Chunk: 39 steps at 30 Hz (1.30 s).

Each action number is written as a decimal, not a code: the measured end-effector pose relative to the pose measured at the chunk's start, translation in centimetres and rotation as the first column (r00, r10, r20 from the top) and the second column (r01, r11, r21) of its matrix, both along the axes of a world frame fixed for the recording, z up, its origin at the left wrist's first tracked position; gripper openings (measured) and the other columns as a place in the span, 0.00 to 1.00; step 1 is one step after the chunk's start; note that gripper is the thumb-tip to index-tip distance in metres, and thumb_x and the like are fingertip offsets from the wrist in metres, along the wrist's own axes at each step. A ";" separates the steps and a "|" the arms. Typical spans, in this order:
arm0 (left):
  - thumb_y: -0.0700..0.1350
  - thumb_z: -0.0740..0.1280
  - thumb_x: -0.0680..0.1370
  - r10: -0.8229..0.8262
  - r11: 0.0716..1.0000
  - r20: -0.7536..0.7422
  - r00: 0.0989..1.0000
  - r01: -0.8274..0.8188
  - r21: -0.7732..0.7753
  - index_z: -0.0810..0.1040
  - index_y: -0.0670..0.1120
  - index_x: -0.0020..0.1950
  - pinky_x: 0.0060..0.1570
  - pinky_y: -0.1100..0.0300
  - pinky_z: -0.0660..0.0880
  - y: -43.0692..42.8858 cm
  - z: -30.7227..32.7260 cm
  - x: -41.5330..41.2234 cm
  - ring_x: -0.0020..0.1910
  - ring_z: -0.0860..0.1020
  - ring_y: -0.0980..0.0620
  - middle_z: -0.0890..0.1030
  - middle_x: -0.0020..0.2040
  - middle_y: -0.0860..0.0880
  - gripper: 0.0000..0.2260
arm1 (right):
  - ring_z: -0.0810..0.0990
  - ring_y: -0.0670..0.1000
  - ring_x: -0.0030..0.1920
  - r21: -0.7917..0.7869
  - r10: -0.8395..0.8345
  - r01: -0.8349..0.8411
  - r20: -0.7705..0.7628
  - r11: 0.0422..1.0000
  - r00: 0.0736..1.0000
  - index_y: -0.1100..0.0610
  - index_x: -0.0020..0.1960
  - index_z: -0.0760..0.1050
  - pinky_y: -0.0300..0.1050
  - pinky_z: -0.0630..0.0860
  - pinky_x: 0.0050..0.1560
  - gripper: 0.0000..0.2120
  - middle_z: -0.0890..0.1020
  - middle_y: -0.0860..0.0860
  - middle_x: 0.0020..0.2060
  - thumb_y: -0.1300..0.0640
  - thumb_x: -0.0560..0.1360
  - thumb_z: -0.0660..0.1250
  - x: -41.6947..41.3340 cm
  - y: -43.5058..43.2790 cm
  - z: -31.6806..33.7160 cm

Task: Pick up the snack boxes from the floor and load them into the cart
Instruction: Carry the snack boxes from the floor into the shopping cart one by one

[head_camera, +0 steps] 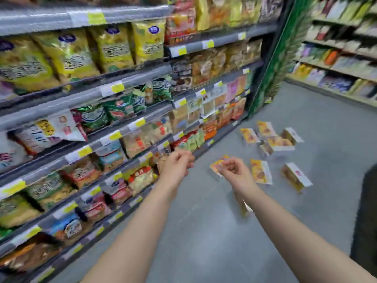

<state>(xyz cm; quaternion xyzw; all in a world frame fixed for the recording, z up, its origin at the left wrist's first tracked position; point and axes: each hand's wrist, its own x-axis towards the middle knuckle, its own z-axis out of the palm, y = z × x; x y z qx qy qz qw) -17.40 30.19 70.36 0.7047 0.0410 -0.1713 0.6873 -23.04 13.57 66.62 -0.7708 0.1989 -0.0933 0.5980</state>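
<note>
Several yellow-and-white snack boxes lie scattered on the grey floor: a far cluster [273, 139], one box [260, 171] and another [295, 176] nearer. Both my arms reach forward above the floor. My left hand [177, 164] hovers in front of the lower shelves, fingers loosely curled, holding nothing. My right hand [234, 170] has its fingers loosely curled too; a snack box [216, 167] shows just past its fingertips and looks the same size as the ones on the floor. One more box [242, 205] peeks out under my right forearm. The frame is motion-blurred.
Tall shelves [122, 127] packed with snack bags run along the left. A green end panel [271, 64] closes that aisle, with more shelves [336, 64] at the far right. A dark object [365, 221] stands at the right edge; whether it is the cart is unclear.
</note>
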 end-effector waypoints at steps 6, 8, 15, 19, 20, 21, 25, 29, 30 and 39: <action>0.40 0.61 0.79 -0.161 0.983 -0.139 0.977 0.171 0.065 0.74 0.50 0.44 0.37 0.63 0.68 -8.7 -3.8 0.5 0.38 0.77 0.57 0.79 0.41 0.52 0.07 | 0.69 0.45 0.30 0.063 -0.239 0.249 -0.127 0.967 0.963 0.52 0.42 0.69 0.37 0.66 0.34 0.13 0.70 0.49 0.32 0.68 0.74 0.67 -2.9 -10.0 -3.6; 0.40 0.60 0.79 -0.191 0.973 -0.174 0.966 0.210 0.098 0.74 0.50 0.44 0.37 0.63 0.69 -10.6 -5.1 1.7 0.38 0.77 0.57 0.79 0.42 0.52 0.07 | 0.69 0.47 0.32 0.053 -0.332 0.346 -0.175 0.937 0.927 0.50 0.42 0.69 0.39 0.65 0.35 0.12 0.71 0.48 0.32 0.66 0.74 0.67 -3.1 -11.9 -5.2; 0.41 0.60 0.80 -0.324 0.920 -0.302 0.897 0.373 0.121 0.76 0.47 0.51 0.43 0.61 0.72 -19.2 -10.7 10.0 0.44 0.78 0.54 0.80 0.49 0.50 0.06 | 0.69 0.47 0.33 0.039 -0.485 0.529 -0.346 0.848 0.803 0.57 0.53 0.69 0.39 0.64 0.32 0.11 0.70 0.48 0.34 0.64 0.74 0.67 0.4 -18.9 -11.2; 0.41 0.60 0.80 -0.381 0.878 -0.340 0.860 0.451 0.156 0.75 0.46 0.53 0.44 0.61 0.70 -24.5 -13.4 15.7 0.42 0.78 0.55 0.80 0.48 0.49 0.05 | 0.71 0.46 0.34 0.036 -0.539 0.611 -0.433 0.791 0.723 0.56 0.58 0.69 0.39 0.66 0.34 0.15 0.71 0.48 0.36 0.63 0.74 0.68 4.6 -22.4 -14.1; 0.41 0.60 0.80 -0.397 0.863 -0.350 0.848 0.475 0.172 0.75 0.47 0.52 0.44 0.61 0.70 -26.1 -14.3 17.4 0.42 0.78 0.55 0.80 0.48 0.49 0.05 | 0.71 0.46 0.34 0.041 -0.548 0.632 -0.458 0.774 0.700 0.57 0.59 0.69 0.40 0.66 0.35 0.16 0.72 0.48 0.37 0.62 0.73 0.68 5.8 -23.5 -15.2; 0.41 0.60 0.80 -0.417 0.846 -0.349 0.839 0.499 0.187 0.75 0.48 0.50 0.44 0.60 0.70 -27.3 -15.0 18.7 0.41 0.78 0.56 0.80 0.47 0.49 0.05 | 0.72 0.46 0.35 0.046 -0.551 0.645 -0.476 0.763 0.685 0.57 0.60 0.69 0.40 0.67 0.35 0.17 0.72 0.49 0.38 0.62 0.73 0.68 6.7 -24.2 -16.0; 0.41 0.60 0.80 -0.484 0.783 -0.336 0.808 0.572 0.246 0.75 0.49 0.49 0.42 0.62 0.71 -32.9 -19.4 23.3 0.41 0.78 0.57 0.80 0.46 0.50 0.06 | 0.71 0.45 0.36 0.025 -0.564 0.677 -0.531 0.736 0.632 0.58 0.63 0.68 0.37 0.68 0.34 0.20 0.70 0.49 0.43 0.61 0.73 0.69 9.7 -27.6 -20.3; 0.42 0.60 0.80 -0.498 0.738 -0.389 0.775 0.614 0.278 0.75 0.49 0.49 0.42 0.63 0.71 -36.9 -27.7 25.4 0.41 0.78 0.57 0.80 0.47 0.50 0.05 | 0.72 0.46 0.38 -0.022 -0.543 0.663 -0.594 0.748 0.593 0.57 0.63 0.68 0.34 0.68 0.34 0.21 0.70 0.49 0.45 0.60 0.73 0.70 11.4 -30.5 -27.6; 0.42 0.60 0.80 -0.506 0.722 -0.400 0.764 0.629 0.290 0.75 0.49 0.51 0.41 0.64 0.71 -37.4 -30.2 25.5 0.42 0.78 0.57 0.80 0.48 0.50 0.05 | 0.72 0.48 0.39 -0.028 -0.529 0.652 -0.611 0.758 0.589 0.56 0.63 0.67 0.34 0.68 0.34 0.21 0.71 0.50 0.47 0.59 0.73 0.70 11.6 -31.1 -29.7; 0.37 0.61 0.78 -0.520 0.579 -0.514 0.682 0.724 0.375 0.67 0.44 0.71 0.43 0.59 0.71 -42.7 -59.4 25.9 0.44 0.75 0.49 0.76 0.45 0.48 0.21 | 0.73 0.57 0.61 -0.172 -0.427 0.458 -0.725 0.872 0.541 0.56 0.71 0.63 0.42 0.70 0.53 0.36 0.70 0.58 0.64 0.54 0.67 0.75 11.6 -36.8 -55.7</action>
